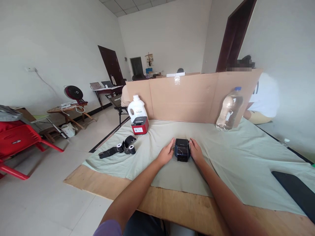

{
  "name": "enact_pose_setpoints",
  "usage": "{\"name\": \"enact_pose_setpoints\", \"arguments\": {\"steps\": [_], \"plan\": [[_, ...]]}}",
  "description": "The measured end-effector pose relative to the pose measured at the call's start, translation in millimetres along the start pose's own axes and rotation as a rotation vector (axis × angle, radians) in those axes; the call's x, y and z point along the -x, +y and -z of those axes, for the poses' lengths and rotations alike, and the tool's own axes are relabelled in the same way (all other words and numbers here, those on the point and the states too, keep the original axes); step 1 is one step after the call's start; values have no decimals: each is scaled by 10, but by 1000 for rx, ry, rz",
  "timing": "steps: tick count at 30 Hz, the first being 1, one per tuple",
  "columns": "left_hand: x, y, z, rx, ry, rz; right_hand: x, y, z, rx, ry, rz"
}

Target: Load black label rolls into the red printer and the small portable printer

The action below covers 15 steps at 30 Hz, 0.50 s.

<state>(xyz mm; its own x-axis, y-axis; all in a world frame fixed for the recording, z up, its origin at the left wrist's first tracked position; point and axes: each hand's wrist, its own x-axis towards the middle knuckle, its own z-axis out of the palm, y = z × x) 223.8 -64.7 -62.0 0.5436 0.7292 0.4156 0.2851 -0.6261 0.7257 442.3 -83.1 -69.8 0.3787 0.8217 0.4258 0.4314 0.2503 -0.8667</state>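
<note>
A small black label printer [182, 149] stands on the green cloth in front of me, a strip of glossy black paper hanging from its front. My left hand [167, 152] presses against its left side, fingers straight along the casing. On the opposite side my right hand [196, 150] holds it the same way, so the printer sits between both hands. To the left lie black paper rolls [129, 141] with white cores, one strip partly unrolled. Behind them is a red and black box-shaped device [140, 126] with a white label.
A white jug [136, 106] stands behind the red device. An upright cardboard panel [182, 98] crosses the table's back, with a clear bottle [229, 109] by its right end. A dark flat object [295, 190] lies at right. A person [264, 95] sits beyond the panel.
</note>
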Motion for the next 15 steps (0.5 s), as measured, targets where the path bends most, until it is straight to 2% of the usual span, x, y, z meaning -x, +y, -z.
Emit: {"name": "enact_pose_setpoints", "arguments": {"steps": [4, 15], "plan": [[-3, -9, -6, -12, -1, -1, -3, 27, -6, 7, -4, -80], [-13, 56, -4, -220, -63, 24, -14, 23, -9, 25, -49, -112]]}}
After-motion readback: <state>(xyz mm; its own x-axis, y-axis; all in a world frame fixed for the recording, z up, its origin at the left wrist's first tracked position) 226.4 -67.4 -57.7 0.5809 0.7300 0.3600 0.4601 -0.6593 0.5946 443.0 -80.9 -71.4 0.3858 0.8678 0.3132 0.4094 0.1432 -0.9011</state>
